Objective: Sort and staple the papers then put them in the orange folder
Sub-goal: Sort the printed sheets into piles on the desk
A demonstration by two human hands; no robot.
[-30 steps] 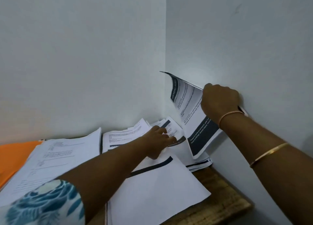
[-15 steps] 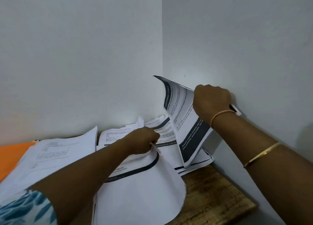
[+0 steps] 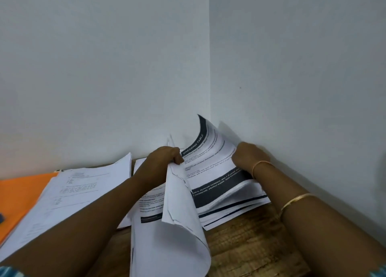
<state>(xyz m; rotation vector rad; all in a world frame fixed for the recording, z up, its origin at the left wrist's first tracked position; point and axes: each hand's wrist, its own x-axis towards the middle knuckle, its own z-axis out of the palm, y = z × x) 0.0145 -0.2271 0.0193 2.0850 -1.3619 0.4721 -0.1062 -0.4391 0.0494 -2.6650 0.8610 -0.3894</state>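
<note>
Now that loose sheets (image 3: 183,235) hang lifted in our clamped left hand (image 3: 165,159), our right hand (image 3: 249,157) has lowered its gripped banded page (image 3: 211,161) toward the pile (image 3: 234,209) beneath. We judge sorting continues; the orange folder (image 3: 18,193) lies well left of both hands.

Flat orange folder (image 3: 18,195). White printed paper sheets (image 3: 211,172), black text, dark charcoal header bands. Brown grained wooden table (image 3: 246,235). Thin gold bangles (image 3: 296,199). Pale grey-white walls (image 3: 104,67). Blue-white patterned sleeve (image 3: 10,271).
</note>
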